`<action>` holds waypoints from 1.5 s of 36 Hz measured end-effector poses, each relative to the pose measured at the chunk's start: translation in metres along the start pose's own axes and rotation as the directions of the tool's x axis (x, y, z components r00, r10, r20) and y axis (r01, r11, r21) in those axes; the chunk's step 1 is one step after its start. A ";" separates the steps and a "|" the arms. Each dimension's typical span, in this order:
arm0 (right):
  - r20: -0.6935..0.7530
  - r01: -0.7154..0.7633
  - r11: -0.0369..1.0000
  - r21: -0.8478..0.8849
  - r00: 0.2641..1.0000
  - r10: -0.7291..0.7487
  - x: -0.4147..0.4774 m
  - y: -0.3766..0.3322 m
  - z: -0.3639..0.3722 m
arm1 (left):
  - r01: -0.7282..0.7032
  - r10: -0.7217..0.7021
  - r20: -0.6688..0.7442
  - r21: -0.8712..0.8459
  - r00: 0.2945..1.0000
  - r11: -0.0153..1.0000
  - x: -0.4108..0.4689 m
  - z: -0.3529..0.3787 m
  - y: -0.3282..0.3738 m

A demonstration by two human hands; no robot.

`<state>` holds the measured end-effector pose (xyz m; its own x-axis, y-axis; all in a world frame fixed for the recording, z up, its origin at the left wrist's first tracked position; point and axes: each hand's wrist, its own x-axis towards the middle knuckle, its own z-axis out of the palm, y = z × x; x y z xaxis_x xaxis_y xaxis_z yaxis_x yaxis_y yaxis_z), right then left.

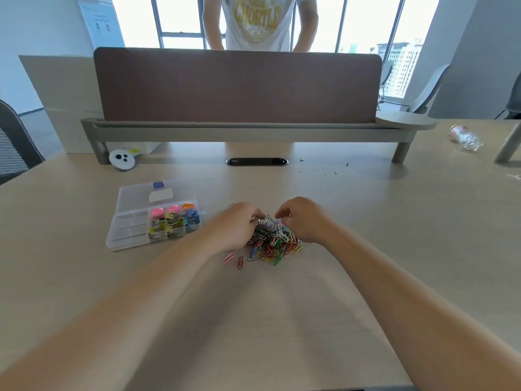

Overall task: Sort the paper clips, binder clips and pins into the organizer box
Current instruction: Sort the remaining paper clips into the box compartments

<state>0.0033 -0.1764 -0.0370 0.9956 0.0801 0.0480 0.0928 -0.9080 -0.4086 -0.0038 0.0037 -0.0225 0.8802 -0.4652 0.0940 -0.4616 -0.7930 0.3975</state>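
The organizer box (127, 235) lies open at nine o'clock of the heap, lid folded back so its cells are reachable. Its right cells hold binder clips (174, 225) and round coloured tubs (157, 212), probably pins; the left cells look unfilled. The left hand (234, 224) curls against the paper clips (272, 239) at their ten o'clock edge, and the right hand (304, 221) curls at two o'clock, likely corralling the tangle. I cannot tell whether either actually pinches any. Two stray clips (234, 259) lie at seven o'clock. Nothing blocks the way to the box. A crushed plastic bottle (465, 139) lies well apart at two o'clock.
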 end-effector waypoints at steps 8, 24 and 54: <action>0.003 -0.002 0.999 -0.041 1.000 0.002 0.011 -0.006 0.002 | 0.028 -0.028 -0.017 0.004 0.999 1.000 0.010 0.007 0.000; 0.062 0.028 0.998 -0.063 0.998 -0.025 0.015 -0.007 0.003 | -0.001 0.001 -0.003 0.005 1.000 1.000 0.013 0.010 -0.001; -0.070 0.083 0.992 0.100 0.995 -0.077 0.003 -0.041 -0.008 | 0.005 -0.015 -0.107 -0.095 0.994 0.995 -0.022 -0.014 -0.020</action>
<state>0.0026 -0.1425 -0.0125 0.9824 0.1202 0.1432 0.1760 -0.8526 -0.4920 -0.0126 0.0351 -0.0198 0.8939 -0.4082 0.1855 -0.4447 -0.7542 0.4832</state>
